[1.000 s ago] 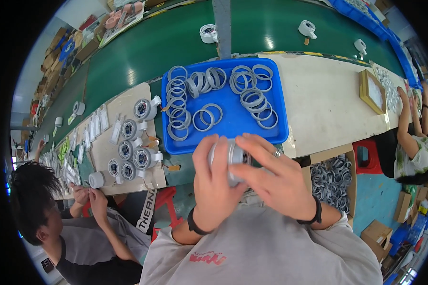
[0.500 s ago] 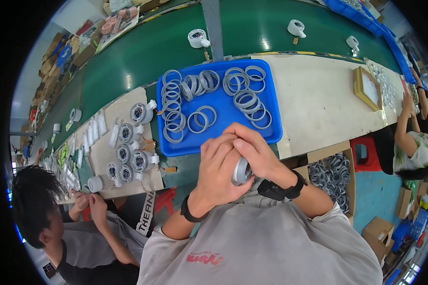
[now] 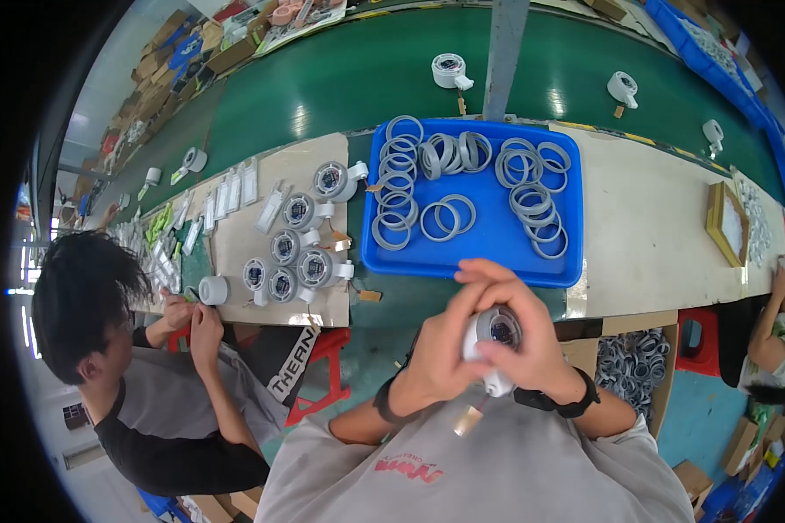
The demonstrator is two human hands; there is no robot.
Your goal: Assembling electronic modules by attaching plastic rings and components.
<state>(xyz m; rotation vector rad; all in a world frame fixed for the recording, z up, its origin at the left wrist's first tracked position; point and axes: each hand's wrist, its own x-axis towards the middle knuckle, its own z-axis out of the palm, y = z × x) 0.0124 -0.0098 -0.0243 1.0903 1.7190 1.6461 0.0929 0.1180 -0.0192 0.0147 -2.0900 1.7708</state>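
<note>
Head view: left hand [image 3: 436, 357] and right hand [image 3: 532, 344] are pressed together around a small round white part [image 3: 495, 336], held close to the chest, probably for control (a tan tag [image 3: 467, 421] dangles below). Blue tray [image 3: 488, 253] ahead on the bench holds loose grey rings [image 3: 445, 218]. Cardboard box [image 3: 663, 383] at right holds more rings.

Factory assembly line: long green conveyor [image 3: 340, 78], blue tray [image 3: 488, 235] full of grey rings [image 3: 445, 218], workers seated along bench, cartons [image 3: 157, 52] stacked behind.
</note>
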